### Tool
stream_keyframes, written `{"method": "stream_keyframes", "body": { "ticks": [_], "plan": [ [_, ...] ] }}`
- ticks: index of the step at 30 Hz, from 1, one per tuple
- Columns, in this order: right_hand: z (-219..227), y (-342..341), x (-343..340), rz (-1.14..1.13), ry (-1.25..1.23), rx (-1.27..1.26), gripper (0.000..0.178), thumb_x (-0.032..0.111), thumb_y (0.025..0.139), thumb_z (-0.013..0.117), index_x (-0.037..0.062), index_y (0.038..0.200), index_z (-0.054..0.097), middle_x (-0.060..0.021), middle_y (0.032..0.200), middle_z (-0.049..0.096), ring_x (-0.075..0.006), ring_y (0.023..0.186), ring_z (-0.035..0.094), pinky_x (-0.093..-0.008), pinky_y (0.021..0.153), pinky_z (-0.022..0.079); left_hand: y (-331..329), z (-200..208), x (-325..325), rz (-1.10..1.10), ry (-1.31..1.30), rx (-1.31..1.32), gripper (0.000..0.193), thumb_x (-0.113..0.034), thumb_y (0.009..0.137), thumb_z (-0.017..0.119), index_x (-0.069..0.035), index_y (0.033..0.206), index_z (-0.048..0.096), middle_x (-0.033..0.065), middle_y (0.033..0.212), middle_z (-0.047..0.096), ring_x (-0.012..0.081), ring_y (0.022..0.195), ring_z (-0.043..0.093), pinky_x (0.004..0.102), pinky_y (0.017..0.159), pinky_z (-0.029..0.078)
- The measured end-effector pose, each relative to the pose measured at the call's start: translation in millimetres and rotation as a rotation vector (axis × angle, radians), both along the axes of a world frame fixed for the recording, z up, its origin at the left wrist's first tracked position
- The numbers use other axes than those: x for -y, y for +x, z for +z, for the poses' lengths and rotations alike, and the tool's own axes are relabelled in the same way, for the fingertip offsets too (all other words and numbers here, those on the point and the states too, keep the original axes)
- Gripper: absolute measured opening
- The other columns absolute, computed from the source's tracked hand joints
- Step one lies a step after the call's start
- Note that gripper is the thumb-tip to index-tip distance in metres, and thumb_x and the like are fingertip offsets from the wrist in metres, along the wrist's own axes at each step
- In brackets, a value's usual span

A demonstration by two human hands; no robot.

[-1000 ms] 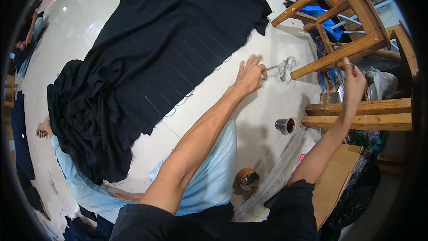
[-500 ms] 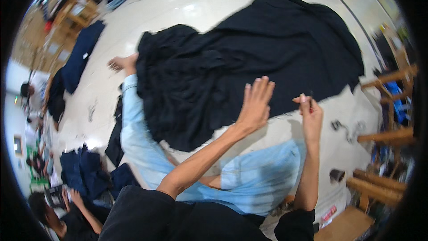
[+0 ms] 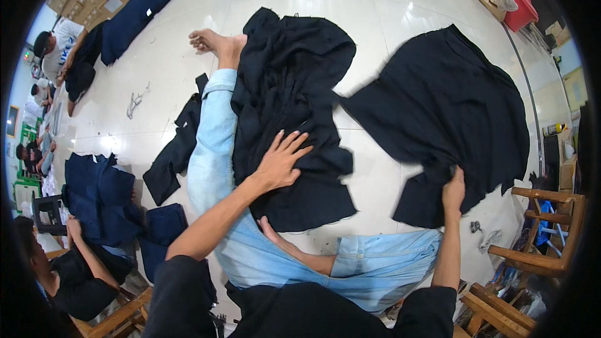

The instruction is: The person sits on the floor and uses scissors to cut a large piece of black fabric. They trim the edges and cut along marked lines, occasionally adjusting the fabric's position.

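Two pieces of black cloth lie on the floor in front of me. The left black cloth (image 3: 294,87) is crumpled, lies against my outstretched leg and has several folds. My left hand (image 3: 280,161) rests on it, palm down with fingers spread. On the right is a second black cloth (image 3: 463,94), wide and mostly flat, with a pointed corner reaching toward the first. My right hand (image 3: 454,189) is closed on its near edge, where the fabric bunches up. Its fingers are partly hidden, and whether it also holds a small tool does not show.
My legs in light blue jeans (image 3: 210,131) surround the near side. A black strip of cloth (image 3: 178,141) and dark blue folded fabric (image 3: 100,194) lie at left, near a seated person (image 3: 78,275). A wooden stool (image 3: 544,263) stands at right; a red bin (image 3: 521,7) is far right.
The black cloth, which lay as one spread, is now in two parts with floor between them. My left hand has moved left, and my right hand has gone from holding a small tool to gripping cloth.
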State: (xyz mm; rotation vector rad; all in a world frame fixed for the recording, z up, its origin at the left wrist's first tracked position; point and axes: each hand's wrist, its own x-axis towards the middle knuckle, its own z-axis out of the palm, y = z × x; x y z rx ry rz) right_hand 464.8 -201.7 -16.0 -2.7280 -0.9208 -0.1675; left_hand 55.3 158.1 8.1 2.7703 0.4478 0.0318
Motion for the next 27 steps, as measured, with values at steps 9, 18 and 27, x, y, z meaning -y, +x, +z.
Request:
{"method": "stream_keyframes", "body": {
  "ticks": [9,18,27],
  "plan": [
    [75.5,-64.0,-96.0,0.086,0.331,-0.266,0.048,-0.012,0.082,0.045,0.0022,0.124,0.062,-0.0172,0.118,0.068,-0.0286,0.102,0.069,-0.0378,0.088,0.053,66.2,70.2,7.1,-0.069,-0.35,0.387,0.037,0.001,0.087,0.053,-0.001,0.123,0.063,0.0172,0.139,0.055,0.0338,0.133,0.048,0.0446,0.113,0.036],
    [-1.6,-81.4,-124.4,0.507,0.18,-0.092,0.057,-0.007,0.072,0.062,0.0112,0.126,0.059,-0.0034,0.132,0.06,-0.0304,0.099,0.068,-0.0381,0.081,0.057,154.8,-32.2,43.7,-0.173,-0.021,0.205,0.06,-0.039,0.098,0.055,-0.006,0.146,0.042,0.0145,0.156,0.035,0.0332,0.145,0.031,0.0515,0.118,0.026],
    [-6.8,-59.5,-102.2,0.24,0.322,0.004,0.05,-0.005,0.078,0.062,0.0111,0.125,0.061,-0.0038,0.132,0.061,-0.032,0.098,0.068,-0.0378,0.079,0.057,124.5,-35.2,38.4,0.127,0.038,0.206,0.056,-0.02,0.096,0.057,-0.002,0.146,0.04,0.02,0.155,0.033,0.0372,0.146,0.026,0.0537,0.118,0.023]
  ]
}}
